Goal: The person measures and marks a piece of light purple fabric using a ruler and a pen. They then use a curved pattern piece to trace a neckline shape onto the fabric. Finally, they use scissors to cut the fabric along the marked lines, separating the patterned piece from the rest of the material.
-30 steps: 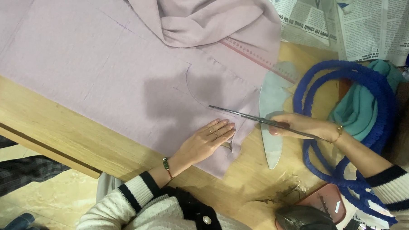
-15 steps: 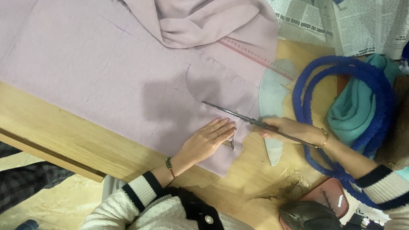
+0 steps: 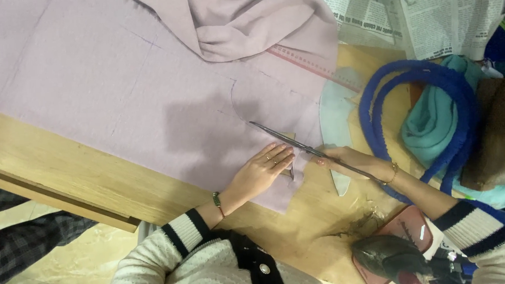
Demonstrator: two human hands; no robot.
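A large sheet of pale lilac fabric (image 3: pixel 128 101) lies spread on a wooden table (image 3: pixel 69 182), with a bunched fold of it (image 3: pixel 248 24) at the top. My left hand (image 3: pixel 262 169) lies flat on the fabric near its lower edge, fingers together. Just to its right, my right hand (image 3: pixel 354 161) grips long metal scissors (image 3: pixel 289 138). Their blades point up and left into the cloth along a curved chalk line (image 3: pixel 234 100).
A pink ruler (image 3: pixel 311 64) and a pale curved template (image 3: pixel 335 111) lie right of the cut. A teal bag with thick blue rope handles (image 3: pixel 425 113) sits at the right, newspapers (image 3: pixel 427 18) above it. A dark iron on a red pad (image 3: pixel 396 254) stands at the bottom right.
The scissors and my right hand have moved left, further into the fabric along the marked line. My left hand has stayed pressed on the cloth.
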